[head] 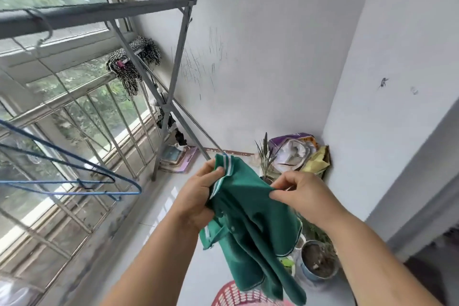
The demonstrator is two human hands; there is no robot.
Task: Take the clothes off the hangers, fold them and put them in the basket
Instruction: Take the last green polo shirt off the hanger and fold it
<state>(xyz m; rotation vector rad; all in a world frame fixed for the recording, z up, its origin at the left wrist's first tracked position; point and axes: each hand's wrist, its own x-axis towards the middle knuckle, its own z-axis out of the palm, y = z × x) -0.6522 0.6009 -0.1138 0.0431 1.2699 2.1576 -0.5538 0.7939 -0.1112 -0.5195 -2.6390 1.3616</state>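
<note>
Between both hands (198, 194) (pinching): green shirt (250, 226), hanging.

The shirt (250, 208) I hold is deep green, its collar edged with white stripes. The hangers (139, 190) are blue, the basket (231, 293) pink lattice, the rack (99, 11) grey, the mop (129, 67) black-and-white striped.

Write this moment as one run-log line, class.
step: shirt off hanger, not yet folded | left hand: grips green shirt at its collar | right hand: pinches shirt edge | blue hangers: bare | pink basket: below shirt
</note>
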